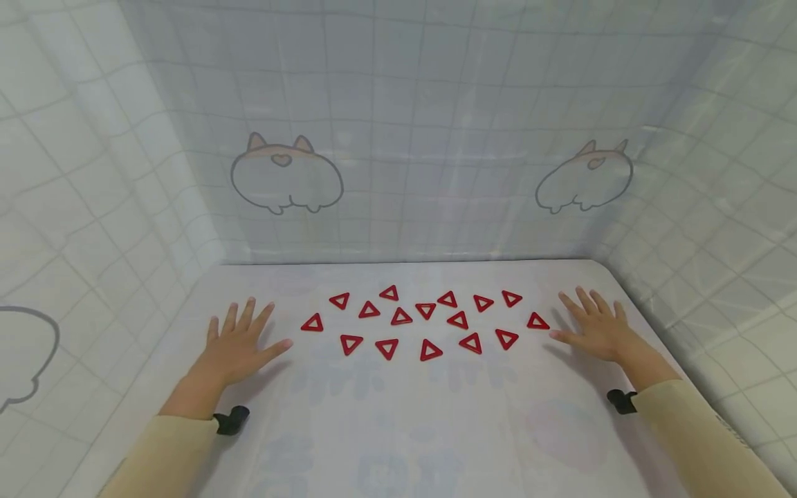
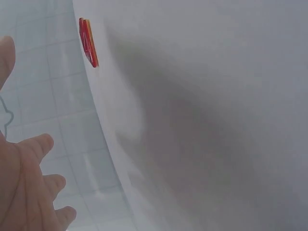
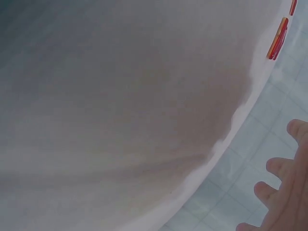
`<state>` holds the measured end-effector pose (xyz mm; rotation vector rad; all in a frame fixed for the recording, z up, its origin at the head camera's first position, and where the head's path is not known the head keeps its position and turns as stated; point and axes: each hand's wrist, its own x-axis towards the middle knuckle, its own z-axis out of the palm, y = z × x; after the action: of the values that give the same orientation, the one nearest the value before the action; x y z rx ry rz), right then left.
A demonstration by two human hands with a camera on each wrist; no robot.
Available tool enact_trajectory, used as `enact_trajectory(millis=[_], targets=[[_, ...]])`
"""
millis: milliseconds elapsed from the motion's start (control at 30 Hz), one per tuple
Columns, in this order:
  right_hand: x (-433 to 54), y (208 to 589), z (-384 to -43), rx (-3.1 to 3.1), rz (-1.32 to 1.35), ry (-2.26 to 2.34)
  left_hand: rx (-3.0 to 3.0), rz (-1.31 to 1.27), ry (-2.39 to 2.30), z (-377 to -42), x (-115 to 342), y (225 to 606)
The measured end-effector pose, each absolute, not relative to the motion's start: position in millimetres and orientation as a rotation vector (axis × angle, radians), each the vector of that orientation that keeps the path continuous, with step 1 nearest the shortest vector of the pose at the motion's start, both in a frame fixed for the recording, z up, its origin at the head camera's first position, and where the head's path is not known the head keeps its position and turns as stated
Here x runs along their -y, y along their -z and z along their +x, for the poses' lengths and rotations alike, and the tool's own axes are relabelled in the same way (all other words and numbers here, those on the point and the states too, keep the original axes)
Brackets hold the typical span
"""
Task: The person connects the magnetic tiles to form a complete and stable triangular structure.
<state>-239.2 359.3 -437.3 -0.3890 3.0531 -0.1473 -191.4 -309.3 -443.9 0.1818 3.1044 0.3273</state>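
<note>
Several red triangle outlines lie scattered over the far half of the white table (image 1: 398, 408), some pointing up, others down or sideways. My left hand (image 1: 239, 348) is spread with straight fingers left of the group, nearest to the leftmost triangle (image 1: 313, 323). On the other side, my right hand (image 1: 594, 328) is also spread, its thumb close to the rightmost triangle (image 1: 538, 321). Neither hand holds anything. In the left wrist view a red triangle (image 2: 88, 42) shows edge-on beyond the palm. Another triangle (image 3: 277, 39) appears edge-on in the right wrist view.
White grid-patterned curtains (image 1: 436, 90) enclose the table at the back and both sides. Cartoon animal drawings (image 1: 286, 176) are printed on the back curtain. Black straps with small mounts (image 1: 232, 420) sit at both wrists, beside the beige sleeves (image 1: 163, 453).
</note>
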Motion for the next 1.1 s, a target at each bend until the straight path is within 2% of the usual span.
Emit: enact_trajectory(millis=[667, 1100], targets=[[-343.1, 435.1, -255.1, -3.006, -0.41, 0.258, -2.997, 0.193, -0.446, -218.7, 275.2, 442.1], [-334.2, 441.1, -271.7, -2.938, -0.377, 0.435, -2.951, 0.195, -0.646, -241.0, 271.6, 455.7]])
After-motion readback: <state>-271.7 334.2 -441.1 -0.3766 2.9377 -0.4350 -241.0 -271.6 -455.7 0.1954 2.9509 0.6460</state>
